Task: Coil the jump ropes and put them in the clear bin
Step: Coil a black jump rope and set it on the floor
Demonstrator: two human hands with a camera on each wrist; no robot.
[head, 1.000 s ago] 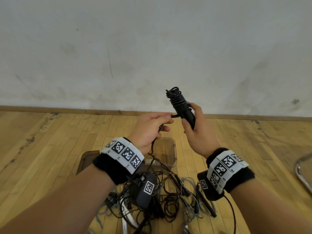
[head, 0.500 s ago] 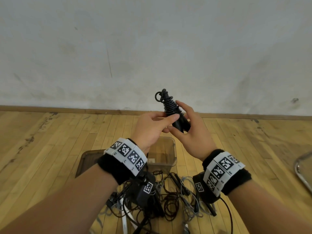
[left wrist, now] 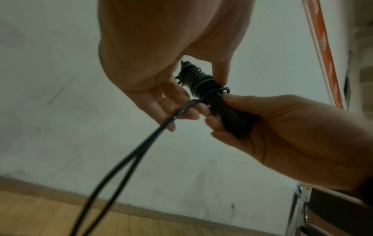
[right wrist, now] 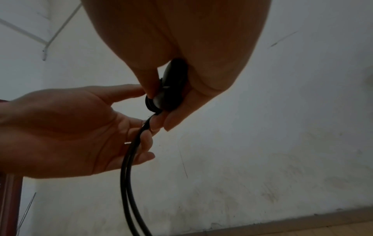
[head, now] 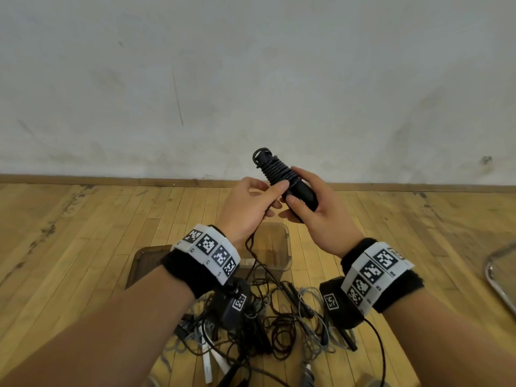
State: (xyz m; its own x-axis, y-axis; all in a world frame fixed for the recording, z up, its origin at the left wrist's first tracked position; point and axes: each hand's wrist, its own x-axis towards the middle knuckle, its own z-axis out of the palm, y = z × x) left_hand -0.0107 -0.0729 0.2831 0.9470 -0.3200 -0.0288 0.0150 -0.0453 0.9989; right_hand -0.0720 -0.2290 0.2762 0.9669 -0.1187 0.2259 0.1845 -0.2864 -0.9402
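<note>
I hold a black jump rope (head: 279, 174) in front of the wall, its cord wound in tight turns round its handles (left wrist: 199, 79). My right hand (head: 304, 202) grips the bare lower part of the handles (right wrist: 171, 89). My left hand (head: 259, 196) pinches the doubled loose cord (left wrist: 177, 115) just below the winding; the cord (right wrist: 127, 175) hangs down from there toward the floor. The clear bin (head: 279, 247) stands on the wooden floor below my hands, partly hidden by my left wrist.
A tangled pile of other jump ropes (head: 279, 325), black and grey with white handles, lies on the floor in front of the bin. A metal frame edge (head: 499, 277) curves in at the right. The white wall meets the floor behind.
The wound handles tipped leftward and dropped a little. My left hand came in from the left to the winding, and the cord has gone one more turn round.
</note>
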